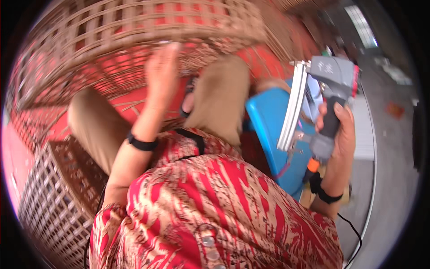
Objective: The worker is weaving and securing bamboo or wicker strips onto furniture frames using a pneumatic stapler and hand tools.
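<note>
In my right hand (342, 134) is a grey and black pneumatic stapler (332, 71). My fingers wrap around its dark grip, and its long silver magazine (294, 107) slants down on the left. An orange collar shows at the foot of the grip, where a hose fitting sits. My left hand (162, 71) is raised beside the lower edge of a large brown woven wicker piece (134, 22). Motion smears its fingers, so whether they touch the weave or pinch anything is unclear.
Below the stapler stands a blue plastic box or stool (264, 112). Another woven piece (49, 193) rests by my left leg. Cane scraps lie on the red floor covering (181, 92). A white panel (362, 130) and grey floor (394, 148) are at the right.
</note>
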`<move>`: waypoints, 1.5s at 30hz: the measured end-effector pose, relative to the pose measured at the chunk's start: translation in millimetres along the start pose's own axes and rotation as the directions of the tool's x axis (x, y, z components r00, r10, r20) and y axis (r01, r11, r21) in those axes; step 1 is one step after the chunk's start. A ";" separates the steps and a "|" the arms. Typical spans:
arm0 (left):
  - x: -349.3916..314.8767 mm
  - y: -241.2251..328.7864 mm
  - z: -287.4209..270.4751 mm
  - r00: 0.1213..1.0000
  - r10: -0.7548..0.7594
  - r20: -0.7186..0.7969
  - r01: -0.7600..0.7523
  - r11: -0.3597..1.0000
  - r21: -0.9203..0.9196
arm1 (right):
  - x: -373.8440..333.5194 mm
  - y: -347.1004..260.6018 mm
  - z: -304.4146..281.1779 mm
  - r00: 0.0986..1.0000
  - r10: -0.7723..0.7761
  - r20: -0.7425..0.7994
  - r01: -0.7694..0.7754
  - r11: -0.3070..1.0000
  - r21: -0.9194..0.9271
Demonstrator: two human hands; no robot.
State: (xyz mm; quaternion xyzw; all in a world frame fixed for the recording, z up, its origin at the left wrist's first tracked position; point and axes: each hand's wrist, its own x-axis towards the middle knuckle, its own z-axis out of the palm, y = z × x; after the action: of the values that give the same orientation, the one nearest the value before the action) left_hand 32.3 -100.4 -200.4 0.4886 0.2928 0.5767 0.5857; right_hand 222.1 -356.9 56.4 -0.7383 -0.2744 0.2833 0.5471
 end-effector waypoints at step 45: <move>-61.5 81.2 24.7 0.845 0.007 0.535 0.169 0.945 -0.280 | 32.4 98.5 140.1 0.824 -0.396 0.406 0.244 0.893 0.378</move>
State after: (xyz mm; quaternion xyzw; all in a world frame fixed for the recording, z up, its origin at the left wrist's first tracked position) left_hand 13.1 -177.0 -131.4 0.5151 0.0444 0.4334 0.7381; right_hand 153.1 -267.0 -76.1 -0.4941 -0.4727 0.3968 0.6123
